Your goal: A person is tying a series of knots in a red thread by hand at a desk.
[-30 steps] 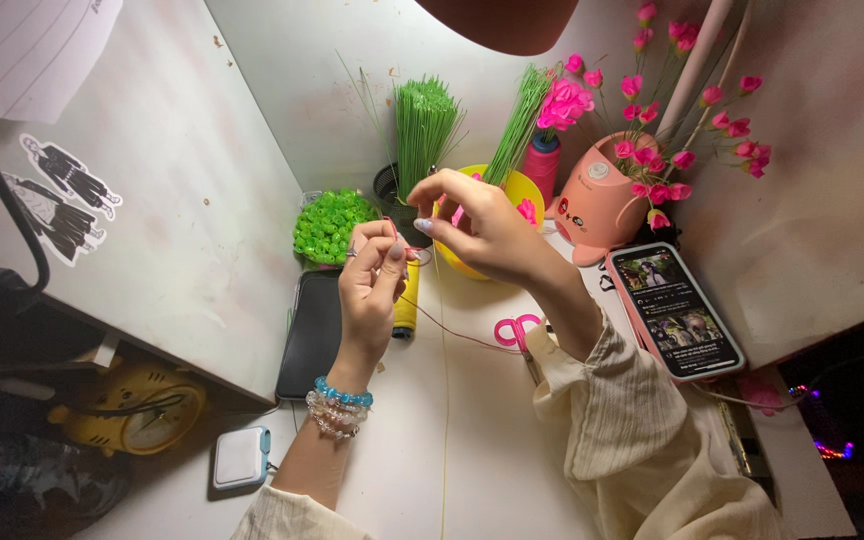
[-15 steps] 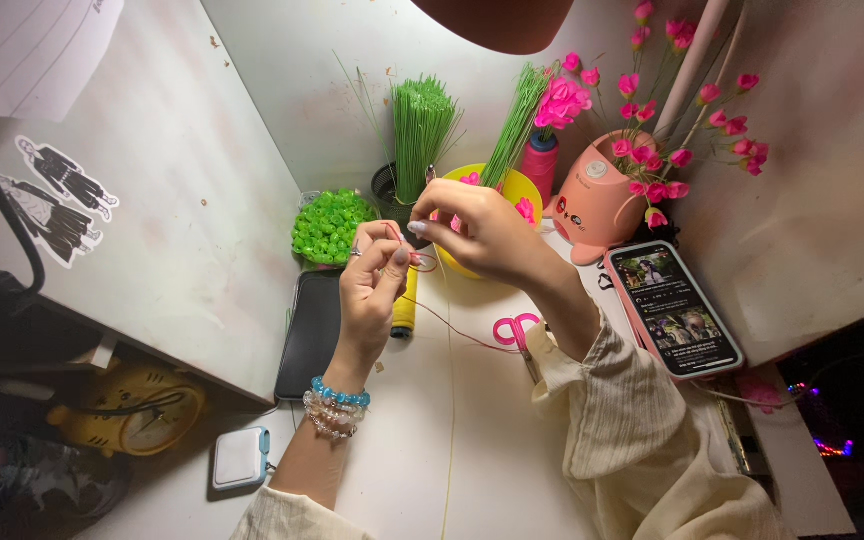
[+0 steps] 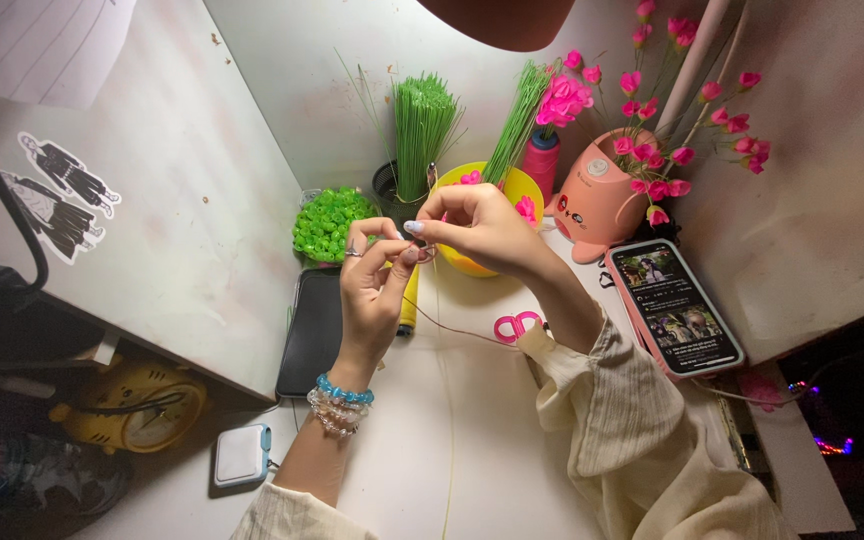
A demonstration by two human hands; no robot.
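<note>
Left hand point(image 3: 372, 285) and right hand point(image 3: 472, 225) meet above desk point(image 3: 472, 440), fingertips pinched on thin wire point(image 3: 452, 328) trailing toward pink scissors point(image 3: 516, 326); yellow bowl point(image 3: 512, 190) just behind, phone point(image 3: 677, 305) at right.

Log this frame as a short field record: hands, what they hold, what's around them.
view: head camera, looking down at a white desk
left hand: raised, fingers pinching a thin wire
right hand: raised, fingertips meeting the left hand's at the wire
left wrist: beaded bracelets
behind hands: yellow bowl, green beads, green stems
right side: pink pot with pink flowers, phone with lit screen
on desk: pink scissors, dark tablet
</note>
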